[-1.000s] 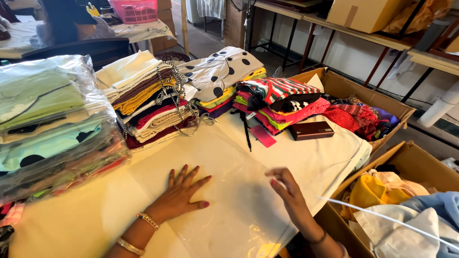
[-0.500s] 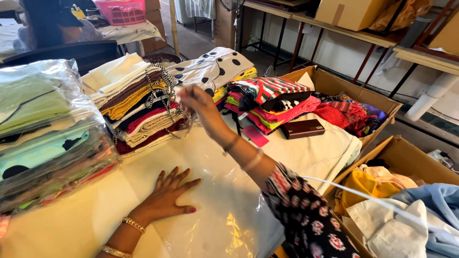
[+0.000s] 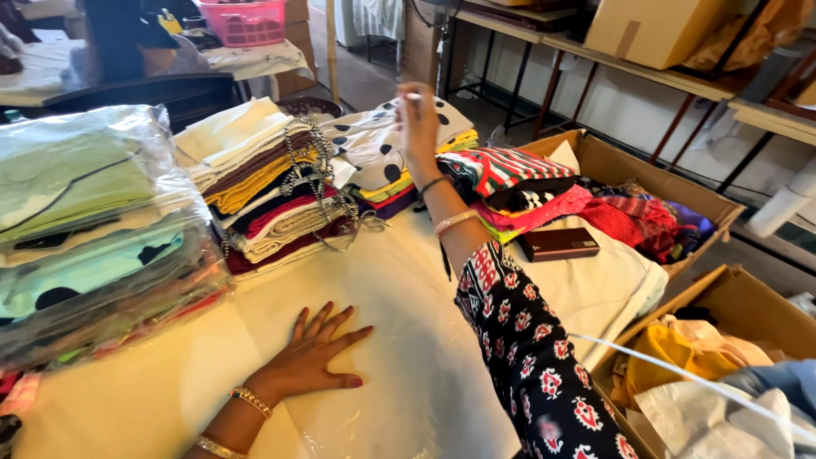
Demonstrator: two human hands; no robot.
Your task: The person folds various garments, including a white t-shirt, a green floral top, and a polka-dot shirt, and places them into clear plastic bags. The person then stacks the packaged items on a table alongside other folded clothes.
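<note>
Flat on the clear plastic bag (image 3: 408, 374) lay the left hand (image 3: 310, 357), fingers spread and open, pressing the bag onto the cream cloth-covered table (image 3: 127, 399). Right hand (image 3: 416, 119) was raised above the folded clothes stack (image 3: 263, 191), fingers pinched shut on something small and pale, cannot tell what; it hung just over the polka-dot fabric (image 3: 378, 136), with a dark wallet (image 3: 558, 244) lying nearby and bagged garments (image 3: 85, 229) piled at far left
</note>
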